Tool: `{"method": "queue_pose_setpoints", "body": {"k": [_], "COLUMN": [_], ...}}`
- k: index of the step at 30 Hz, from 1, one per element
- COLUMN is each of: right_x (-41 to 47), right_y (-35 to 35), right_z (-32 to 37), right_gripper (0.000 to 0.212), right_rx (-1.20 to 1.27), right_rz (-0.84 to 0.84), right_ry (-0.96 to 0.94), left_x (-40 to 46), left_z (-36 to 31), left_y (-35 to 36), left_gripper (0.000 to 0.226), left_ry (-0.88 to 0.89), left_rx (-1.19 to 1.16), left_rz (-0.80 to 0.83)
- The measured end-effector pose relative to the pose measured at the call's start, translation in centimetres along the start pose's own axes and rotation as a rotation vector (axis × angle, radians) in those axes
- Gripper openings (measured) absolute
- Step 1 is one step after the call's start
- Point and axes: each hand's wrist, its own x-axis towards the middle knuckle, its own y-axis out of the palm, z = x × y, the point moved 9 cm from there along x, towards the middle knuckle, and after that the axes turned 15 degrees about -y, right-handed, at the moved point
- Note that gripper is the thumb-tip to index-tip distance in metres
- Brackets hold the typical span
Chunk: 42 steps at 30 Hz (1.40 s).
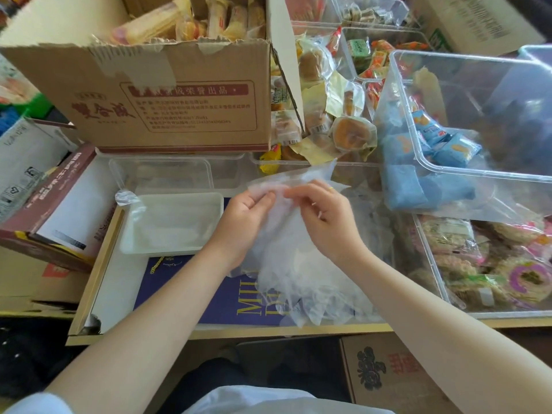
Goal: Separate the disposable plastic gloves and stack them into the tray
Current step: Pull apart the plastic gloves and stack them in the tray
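The left hand (pixel 243 218) and the right hand (pixel 324 218) both pinch the top edge of the bunch of clear gloves (pixel 298 264), fingers curled on the thin plastic. The bunch hangs just right of the white tray (pixel 171 249), where some gloves already lie.

I count two hands (pixel 242 216), one white tray (pixel 173 222), one bunch of clear gloves (pixel 298 273), one open cardboard box (pixel 167 94), and several clear bins (pixel 466 115) of wrapped snacks.
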Motion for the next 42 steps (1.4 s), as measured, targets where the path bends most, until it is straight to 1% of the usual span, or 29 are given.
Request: {"method": "queue_pose_setpoints", "body": {"k": [2,3,4,5,6,7,8,9,10,11,12,15,17,18,20,21,25,27,28,30,32,35,37,38,40,42], "right_x": [-0.4,-0.6,-0.8,-0.7,-0.7,-0.8,-0.8,-0.8,-0.6,-0.4,-0.2,0.4,0.5,0.6,0.8,0.9,1.6,1.8,1.7,1.2,0.9,0.9,0.7,0.6,0.5,0.4], "right_y": [-3.1,-4.4,-5.2,-5.3,-5.0,-4.3,-3.6,-3.1,-2.9,-3.0,-2.9,-2.8,-3.0,-3.1,-3.6,-4.0,-5.4,-5.8,-5.6,-4.8,-4.4,-4.9,-5.3,-5.4,-5.2,-4.5], "right_z": [-0.3,-0.7,-1.6,-2.5,-3.6,-4.3,-4.6,-4.6,-4.3,-3.9,-3.8,-3.4,-3.3,-3.3,-3.2,-3.3,-3.5,-3.4,-3.4,-3.3,-3.2,-3.5,-3.8,-3.9,-3.8,-3.1], "right_gripper": [0.024,0.027,0.039,0.054,0.064,0.064,0.053,0.035,0.020,0.009,0.003,0.016,0.018,0.016,0.014,0.014,0.021,0.020,0.018,0.011,0.013,0.017,0.015,0.014,0.011,0.008], "right_rx": [-0.097,-0.112,-0.118,-0.081,0.010,0.151,0.300,0.405,0.434,0.421,0.400,0.358,0.288,0.273,0.273,0.274,0.260,0.258,0.294,0.393,0.398,0.365,0.363,0.346,0.296,0.247], "right_rz": [-0.214,-0.292,-0.315,-0.268,-0.188,-0.106,-0.031,0.026,0.070,0.103,0.128,0.148,0.153,0.147,0.107,0.080,-0.006,-0.010,0.008,0.085,0.143,0.116,0.093,0.105,0.176,0.278], "right_ry": [0.008,0.054,0.120,0.202,0.288,0.364,0.414,0.442,0.435,0.407,0.382,0.346,0.341,0.337,0.338,0.348,0.371,0.378,0.394,0.430,0.423,0.407,0.439,0.449,0.438,0.404], "left_x": [0.1,0.2,0.1,0.0,-0.2,-0.3,-0.3,-0.3,-0.3,-0.2,-0.3,-0.5,-0.8,-1.0,-1.2,-1.1,-1.4,-1.7,-1.7,-1.9,-1.9,-1.9,-1.9,-2.0,-2.1,-2.1], "left_z": [0.5,0.7,0.6,0.5,0.3,0.1,0.0,0.0,0.0,-0.1,0.0,0.1,0.4,0.8,1.5,1.9,2.9,2.7,2.4,1.6,1.1,1.4,2.0,2.3,3.0,2.7], "left_y": [-0.5,-0.7,-0.7,-0.6,-0.4,-0.2,-0.1,-0.3,-0.4,-0.5,-0.6,-0.6,-0.1,0.1,0.0,-0.2,-0.7,-0.8,-1.0,-1.6,-2.3,-2.3,-1.9,-1.6,-0.9,-0.2], "left_gripper": [0.032,0.035,0.037,0.040,0.044,0.047,0.048,0.049,0.049,0.048,0.047,0.037,0.021,0.020,0.037,0.040,0.036,0.031,0.030,0.025,0.021,0.016,0.011,0.017,0.030,0.025], "left_ry": [-0.064,-0.093,-0.111,-0.121,-0.127,-0.131,-0.127,-0.125,-0.125,-0.127,-0.132,-0.139,-0.123,-0.128,-0.128,-0.118,-0.119,-0.091,-0.066,-0.001,0.042,0.032,-0.005,-0.033,-0.105,-0.125], "left_rx": [-0.042,-0.064,-0.088,-0.108,-0.116,-0.124,-0.122,-0.116,-0.110,-0.107,-0.112,-0.037,0.049,0.082,0.138,0.179,0.288,0.295,0.281,0.234,0.168,0.113,0.176,0.217,0.272,0.285], "left_rz": [0.000,0.003,0.013,0.033,0.062,0.086,0.099,0.094,0.088,0.084,0.080,0.082,0.106,0.117,0.114,0.102,0.090,0.059,0.029,-0.050,-0.094,-0.060,-0.011,0.029,0.133,0.167]}}
